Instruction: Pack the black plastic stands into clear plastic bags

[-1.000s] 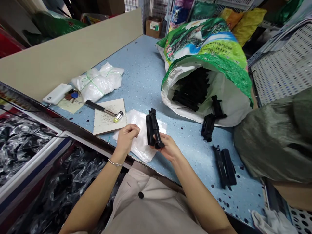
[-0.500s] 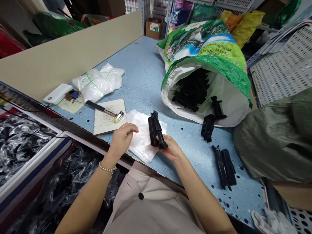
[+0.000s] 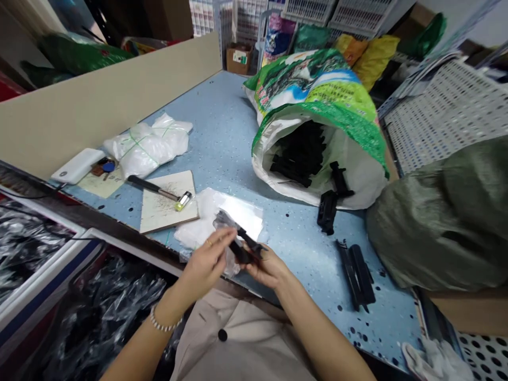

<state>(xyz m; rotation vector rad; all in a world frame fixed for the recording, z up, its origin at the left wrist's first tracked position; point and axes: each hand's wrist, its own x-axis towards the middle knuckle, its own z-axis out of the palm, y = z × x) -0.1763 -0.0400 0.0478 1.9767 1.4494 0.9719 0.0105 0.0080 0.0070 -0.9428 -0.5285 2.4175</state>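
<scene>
My right hand (image 3: 265,269) grips a black plastic part (image 3: 254,246) by its near end, above the table's front edge. The far end of the part appears to be inside a clear plastic bag (image 3: 225,218). Fingers pinched, my left hand (image 3: 207,260) holds the bag's edge beside the part. Beneath both hands lies a pile of flat clear bags (image 3: 202,211). To the right, another black part (image 3: 355,275) rests on the blue table. A large green-and-white woven sack (image 3: 273,177) lies on its side, mouth towards me, with several black parts inside and at its lip.
At left, a small hammer (image 3: 159,190) lies on a square board (image 3: 151,211). Behind it are a tied plastic bundle (image 3: 146,143) and a white device (image 3: 77,165). A dark green sack (image 3: 440,217) bulges at the right edge. Bins of black wrapped items (image 3: 115,296) stand below left.
My left hand has lifted a clear bag from the pile and brought it over the black part. My right hand has tilted the part towards the bag. The camera view has shifted slightly.
</scene>
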